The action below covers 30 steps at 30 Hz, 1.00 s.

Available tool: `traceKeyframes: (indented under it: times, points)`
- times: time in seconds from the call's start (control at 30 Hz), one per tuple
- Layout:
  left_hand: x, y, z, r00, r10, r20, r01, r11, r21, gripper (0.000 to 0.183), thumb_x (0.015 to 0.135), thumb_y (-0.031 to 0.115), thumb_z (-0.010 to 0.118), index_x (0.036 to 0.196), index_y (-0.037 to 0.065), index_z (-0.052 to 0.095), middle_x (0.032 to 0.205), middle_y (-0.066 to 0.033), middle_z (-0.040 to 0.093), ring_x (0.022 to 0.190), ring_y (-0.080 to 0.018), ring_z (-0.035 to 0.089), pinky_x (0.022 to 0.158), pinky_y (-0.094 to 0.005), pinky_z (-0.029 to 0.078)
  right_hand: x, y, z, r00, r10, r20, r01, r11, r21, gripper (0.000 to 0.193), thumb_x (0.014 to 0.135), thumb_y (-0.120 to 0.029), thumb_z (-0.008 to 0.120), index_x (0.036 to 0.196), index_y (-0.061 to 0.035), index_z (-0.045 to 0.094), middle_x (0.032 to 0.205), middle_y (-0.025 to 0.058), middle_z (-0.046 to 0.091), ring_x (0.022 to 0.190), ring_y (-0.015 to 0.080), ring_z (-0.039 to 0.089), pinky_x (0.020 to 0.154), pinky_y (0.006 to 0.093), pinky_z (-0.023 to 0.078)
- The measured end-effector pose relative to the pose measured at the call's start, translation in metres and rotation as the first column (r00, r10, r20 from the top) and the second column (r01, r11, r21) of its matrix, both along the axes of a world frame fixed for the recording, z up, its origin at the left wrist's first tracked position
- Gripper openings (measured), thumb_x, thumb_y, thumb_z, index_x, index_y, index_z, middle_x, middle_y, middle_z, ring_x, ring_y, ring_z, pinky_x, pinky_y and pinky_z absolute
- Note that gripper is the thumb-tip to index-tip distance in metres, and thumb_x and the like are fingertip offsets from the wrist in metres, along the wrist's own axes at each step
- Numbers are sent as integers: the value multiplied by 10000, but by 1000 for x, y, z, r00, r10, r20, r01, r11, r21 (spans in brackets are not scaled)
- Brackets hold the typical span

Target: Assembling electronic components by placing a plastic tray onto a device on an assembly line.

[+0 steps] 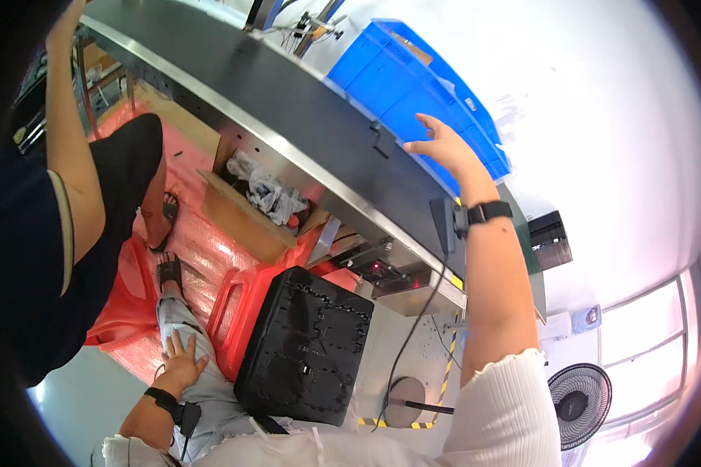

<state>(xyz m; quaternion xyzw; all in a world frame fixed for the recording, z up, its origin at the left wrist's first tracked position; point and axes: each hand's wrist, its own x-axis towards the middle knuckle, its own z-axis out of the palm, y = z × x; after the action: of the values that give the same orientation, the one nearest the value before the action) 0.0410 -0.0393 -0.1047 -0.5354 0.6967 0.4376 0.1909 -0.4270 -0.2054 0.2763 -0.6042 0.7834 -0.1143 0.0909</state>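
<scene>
My right hand (442, 146) reaches out over the far side of a dark workbench (288, 109), in front of a blue plastic bin (413, 86). Its fingers and thumb are apart, and I see nothing in them. Just left of its fingertips, a few small black pieces (379, 144) lie on the bench top. Flat on my thigh rests my left hand (183, 366), with the fingers spread. Beside my leg a black tray (308, 350) holds several small black parts and sits against a red plastic stool (230, 311).
A co-worker (78, 194) sits close on my left, one arm at the bench. Under the bench stands an open cardboard box (249, 218) with plastic bags. A black cable (413, 342) hangs from my right wrist. A fan (580, 405) stands at the right.
</scene>
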Motion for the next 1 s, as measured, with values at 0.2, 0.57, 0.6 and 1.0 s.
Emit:
traceKeyframes:
  times: [0.2,0.57,0.6,1.0]
  points:
    - [-16,-12,1,996,-69,54,74,993,-94,748,857,469,543,1462,209,188,1514,-228,11,1374,-463,66,1038,-626,220,-67,-27,-33,990,85,111,-110,964,243,644,653,-189,774,1213,33,545,1192,144,587,1062,247,556,910,358,422]
    - [-13,-11,-2,990,-117,81,125,986,-111,679,892,474,487,1457,247,188,1513,-233,11,1359,-490,98,1019,-637,252,27,90,-40,887,141,-441,-336,851,-403,285,834,-166,636,1045,14,568,955,201,601,900,370,583,774,394,462]
    - [-14,-12,1,988,-118,103,129,985,-113,664,899,467,484,1455,258,187,1512,-238,7,1358,-499,99,1020,-625,268,44,107,-43,955,110,-275,-230,860,-456,299,826,-181,653,1042,13,584,976,198,614,910,355,593,784,372,464]
    - [-19,-17,1,982,-137,131,144,989,-45,734,868,534,481,1467,225,193,1519,-223,-34,1367,-487,72,1033,-637,230,132,196,-217,986,147,-79,-144,989,35,543,713,-281,747,1167,-41,571,1076,151,546,993,300,522,834,400,451]
